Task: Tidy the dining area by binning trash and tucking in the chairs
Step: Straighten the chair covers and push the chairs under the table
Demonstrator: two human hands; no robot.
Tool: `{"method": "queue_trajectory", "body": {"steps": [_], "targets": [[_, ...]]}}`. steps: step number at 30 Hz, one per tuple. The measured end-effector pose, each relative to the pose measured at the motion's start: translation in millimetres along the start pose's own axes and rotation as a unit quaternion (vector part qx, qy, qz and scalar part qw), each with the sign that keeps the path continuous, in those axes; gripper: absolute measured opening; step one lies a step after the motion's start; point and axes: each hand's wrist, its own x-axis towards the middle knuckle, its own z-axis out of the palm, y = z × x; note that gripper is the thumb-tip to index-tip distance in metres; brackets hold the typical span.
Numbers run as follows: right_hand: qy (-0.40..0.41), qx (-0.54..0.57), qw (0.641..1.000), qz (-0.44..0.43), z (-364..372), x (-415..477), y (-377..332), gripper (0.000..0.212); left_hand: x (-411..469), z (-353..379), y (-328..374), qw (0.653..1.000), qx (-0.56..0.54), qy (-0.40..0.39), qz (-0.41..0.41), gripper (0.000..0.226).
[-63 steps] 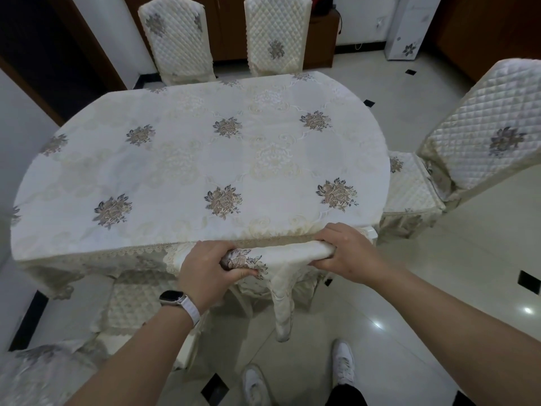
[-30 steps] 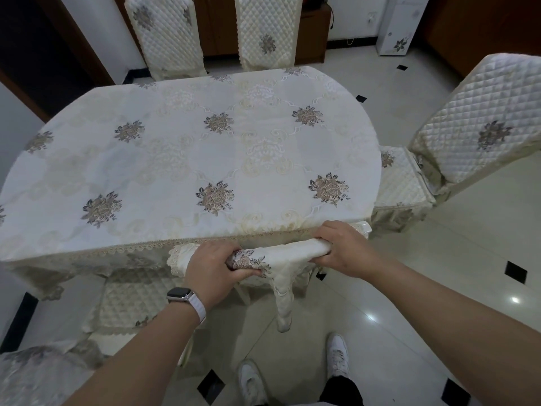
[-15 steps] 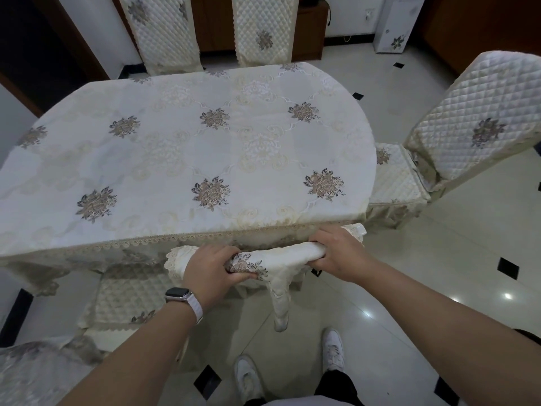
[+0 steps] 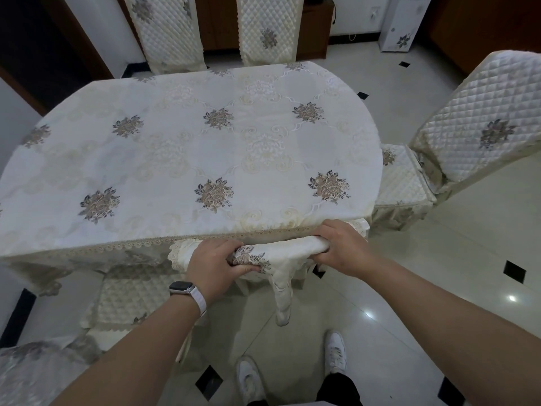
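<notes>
step: tucking near cream fabric-covered chair | left grip, right grip clasp its top | next: level push under floral-clothed oval bench

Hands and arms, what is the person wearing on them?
Both arms are bare, with no sleeves or gloves in view. The left arm has a watch on its wrist: a dark rounded-rectangle face on a white band. The right arm and right hand show no watch or ring.

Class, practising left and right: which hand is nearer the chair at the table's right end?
Right. The right hand sits just left of that chair; the left hand is farther left.
</notes>
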Motion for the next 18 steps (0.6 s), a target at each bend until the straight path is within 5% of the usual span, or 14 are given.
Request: {"method": "queue_trajectory", "body": {"steps": [18], "targets": [[-0.028,-0.01,0.999,0.013,0,9,7,0.043,10,9,-10,0.999,-0.017,-0.034,0.007,0.07]]}}
